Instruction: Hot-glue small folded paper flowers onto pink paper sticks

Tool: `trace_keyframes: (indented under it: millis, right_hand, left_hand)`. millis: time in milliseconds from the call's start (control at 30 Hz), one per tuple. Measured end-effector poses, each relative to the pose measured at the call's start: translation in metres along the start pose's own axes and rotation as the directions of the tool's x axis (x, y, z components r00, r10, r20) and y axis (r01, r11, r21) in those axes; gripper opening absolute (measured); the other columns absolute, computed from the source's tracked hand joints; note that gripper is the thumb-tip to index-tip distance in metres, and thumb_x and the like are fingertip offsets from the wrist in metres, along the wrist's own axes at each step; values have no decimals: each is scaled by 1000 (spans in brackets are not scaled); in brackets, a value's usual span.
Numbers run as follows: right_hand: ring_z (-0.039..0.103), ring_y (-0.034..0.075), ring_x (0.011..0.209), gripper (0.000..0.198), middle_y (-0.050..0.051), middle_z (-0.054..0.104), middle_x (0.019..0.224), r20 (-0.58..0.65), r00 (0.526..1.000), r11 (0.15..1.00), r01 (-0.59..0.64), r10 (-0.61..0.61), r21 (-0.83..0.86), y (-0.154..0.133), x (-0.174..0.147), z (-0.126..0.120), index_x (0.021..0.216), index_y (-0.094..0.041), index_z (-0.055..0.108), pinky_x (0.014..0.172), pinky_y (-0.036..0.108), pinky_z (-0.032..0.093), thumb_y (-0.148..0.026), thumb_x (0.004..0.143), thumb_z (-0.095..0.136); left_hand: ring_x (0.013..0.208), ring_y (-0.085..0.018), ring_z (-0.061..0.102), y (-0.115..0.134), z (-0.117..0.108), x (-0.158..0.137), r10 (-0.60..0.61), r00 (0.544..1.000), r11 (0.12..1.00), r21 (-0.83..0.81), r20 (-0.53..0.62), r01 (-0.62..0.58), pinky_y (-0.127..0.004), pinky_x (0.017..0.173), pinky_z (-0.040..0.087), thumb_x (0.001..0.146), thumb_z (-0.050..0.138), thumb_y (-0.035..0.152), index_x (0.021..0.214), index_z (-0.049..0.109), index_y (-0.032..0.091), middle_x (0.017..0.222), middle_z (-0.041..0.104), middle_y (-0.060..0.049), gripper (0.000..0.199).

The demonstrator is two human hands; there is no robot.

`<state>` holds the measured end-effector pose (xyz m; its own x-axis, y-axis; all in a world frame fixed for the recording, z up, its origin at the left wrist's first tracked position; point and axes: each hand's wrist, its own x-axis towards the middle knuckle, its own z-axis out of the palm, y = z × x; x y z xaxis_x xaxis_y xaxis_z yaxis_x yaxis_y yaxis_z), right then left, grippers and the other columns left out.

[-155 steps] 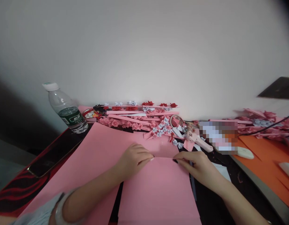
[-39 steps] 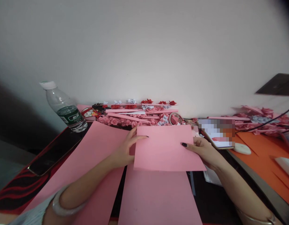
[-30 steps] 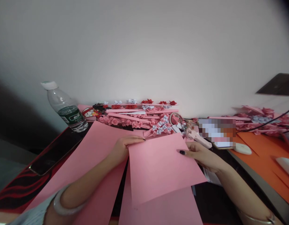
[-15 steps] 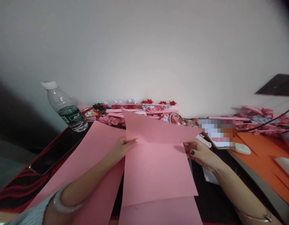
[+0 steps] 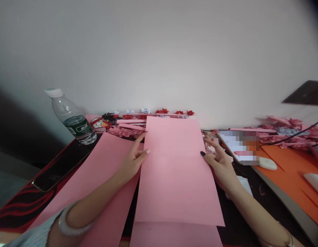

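A sheet of pink paper [image 5: 178, 185] lies before me over another pink sheet [image 5: 174, 236], whose near end shows below it. A faint crosswise crease runs through its upper part. At its left edge, my left hand [image 5: 134, 156] grips it, thumb on top and index finger stretched along the side. Opposite, my right hand [image 5: 222, 166] has its dark-nailed thumb on the right edge, with the fingers bent beside it. Under my left forearm rests a further pink sheet [image 5: 110, 192].
A water bottle [image 5: 78, 127] stands at the left by a dark phone [image 5: 61, 168]. Paper flowers [image 5: 162, 111] and pink rolled paper line the wall. To the right are a lit phone [image 5: 231, 144], a white mouse [image 5: 268, 163], orange sheets [image 5: 290, 171] and a cable.
The sheet's far part, raised and tilted before, now lies flatter and straighter. Its near edge has shifted slightly toward me. Both hands have moved up along its sides.
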<state>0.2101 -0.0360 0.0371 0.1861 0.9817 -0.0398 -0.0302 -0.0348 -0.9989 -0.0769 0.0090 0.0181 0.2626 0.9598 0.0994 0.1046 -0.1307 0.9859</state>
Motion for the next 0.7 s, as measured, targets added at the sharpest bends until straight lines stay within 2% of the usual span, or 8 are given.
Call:
trace_keyframes:
  millis: [67,133,233,333,467,567,633,700]
  right_hand:
    - [42,11,40,59,-9,50,50,-28,998,997,45,-47,-69,-1,0,-2,132,-33,45,42,24,35,-33,77,66]
    - [48,12,47,43,-4,58,58,-21,997,987,66,-70,-149,-1,1,-4,119,-28,60,46,25,39,-37,78,66]
    - [61,18,74,31,3,70,88,47,996,980,79,-71,-185,0,3,-6,99,-24,70,61,28,49,-39,71,72]
    - [63,19,86,37,3,70,102,117,991,984,79,-61,-161,1,3,-6,102,-26,69,71,29,51,-35,67,77]
    - [63,20,86,36,4,71,98,98,990,967,124,-105,-223,-1,1,-6,99,-24,71,70,30,52,-33,65,79]
    - [63,24,92,33,5,72,99,58,984,933,177,-167,-315,-6,-2,-8,97,-24,73,73,33,52,-31,65,78]
    - [63,26,95,30,5,73,100,41,976,899,215,-216,-381,-9,-5,-8,96,-25,74,74,35,52,-29,66,76]
    - [63,27,96,26,5,74,99,29,960,854,260,-277,-450,-12,-9,-8,94,-26,75,76,37,51,-29,68,74]
  left_hand:
    - [65,-15,62,-2,0,0,34,999,998,59,11,-35,-25,61,49,89,53,41,131,50,27,76,68,1,45]
    - [91,-20,64,-2,0,0,37,999,994,103,26,-40,-29,77,51,86,57,41,113,63,23,102,70,-4,33]
    - [112,-25,58,-1,1,-1,3,999,991,136,50,-10,-35,91,49,79,67,40,113,63,23,120,65,-6,39]
    - [122,-26,51,0,1,-2,25,998,989,142,57,-33,-37,100,45,73,74,37,118,61,25,129,60,-5,48]
    - [118,-26,55,1,1,-4,3,999,991,132,32,-7,-36,97,49,71,75,38,113,64,25,125,63,-5,45]
    - [112,-26,60,2,2,-6,4,1000,992,130,-17,-2,-36,94,51,70,77,36,107,68,24,117,68,-4,40]
    - [107,-26,63,3,2,-8,37,997,989,144,-63,-28,-36,92,53,69,77,35,102,70,24,110,71,-4,35]
    - [97,-24,66,4,2,-10,131,985,976,188,-109,-109,-36,86,55,71,76,33,97,73,24,101,74,-4,28]
